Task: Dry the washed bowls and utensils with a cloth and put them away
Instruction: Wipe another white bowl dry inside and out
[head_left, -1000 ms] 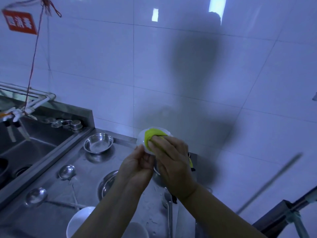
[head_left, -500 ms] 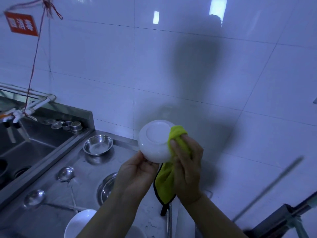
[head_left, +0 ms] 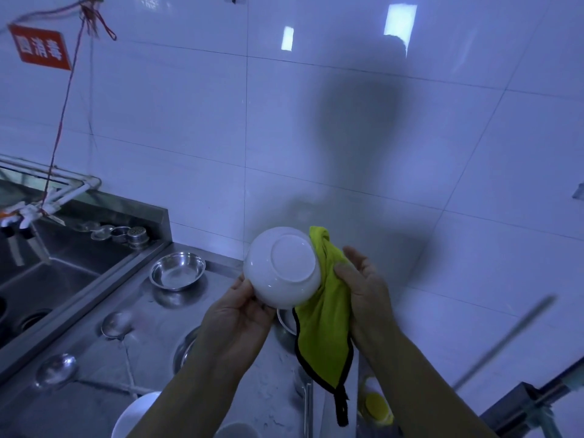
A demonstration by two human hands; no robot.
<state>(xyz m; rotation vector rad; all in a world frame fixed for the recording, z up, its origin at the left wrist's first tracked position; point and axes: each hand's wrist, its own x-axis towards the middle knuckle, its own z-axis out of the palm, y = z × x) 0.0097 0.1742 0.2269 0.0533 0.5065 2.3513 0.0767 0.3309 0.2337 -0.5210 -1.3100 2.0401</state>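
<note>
1. Bowl (head_left: 281, 267), white, is what I have raised in front of the tiled wall (head_left: 347, 121), above the steel counter (head_left: 94, 358), with its flat round foot turned toward my camera and its opening facing away.
2. My left hand (head_left: 240, 314) grips it from below, thumb and fingertips curled onto the lower wall near the rim.
3. My right hand (head_left: 363, 289) holds the yellow-green cloth (head_left: 325, 324), thumb pressing the fabric against the palm (the fingers lie fairly straight along it), and the cloth's upper end touches the bowl's right side.
4. The cloth hangs down from that hand, black-edged, with a black loop dangling at its lowest corner.
5. On the counter to the left sits a shallow steel bowl (head_left: 177, 270), upright and well apart from the white one.
6. Nearer to me lie two steel ladles (head_left: 116, 324), the second (head_left: 57, 369) closer to the counter's front edge, both bowl-up.
7. Another white bowl (head_left: 132, 415) shows at the bottom edge, partly hidden by my left forearm.
8. The sink (head_left: 47, 279) lies at far left, with small metal strainers (head_left: 126, 233) on its back ledge.
9. A red sign (head_left: 41, 47) hangs on the wall at upper left, a red cord running down beside it.
</note>
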